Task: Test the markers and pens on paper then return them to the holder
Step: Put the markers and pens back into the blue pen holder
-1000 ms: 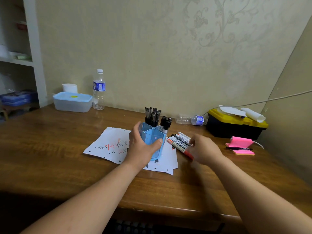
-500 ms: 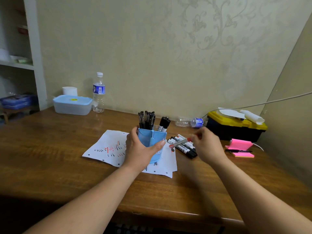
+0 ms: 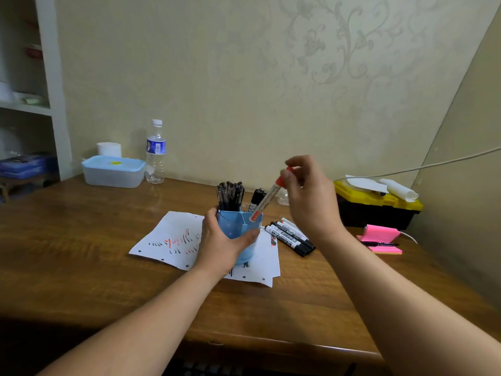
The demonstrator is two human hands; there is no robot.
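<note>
A blue pen holder (image 3: 238,226) stands on white paper (image 3: 173,240) marked with red and black strokes. My left hand (image 3: 219,245) grips the holder from its near side. My right hand (image 3: 309,196) pinches the capped end of a red marker (image 3: 267,199) that slants down, its lower end at the holder's right compartment. Several black pens (image 3: 230,195) and two black markers (image 3: 257,198) stand in the holder. Several black-capped markers (image 3: 291,236) lie on the table right of the holder.
A yellow-lidded black toolbox (image 3: 376,207) and pink sticky notes with a pen (image 3: 381,240) sit at the right. A blue-lidded container (image 3: 112,170), a paper roll (image 3: 109,149) and a water bottle (image 3: 155,153) stand at the back left. A cable (image 3: 433,165) hangs across the right.
My right hand picked the red marker from the pile on the table, lifted it and tilted it upright over the holder. My left hand kept its grip on the holder.
</note>
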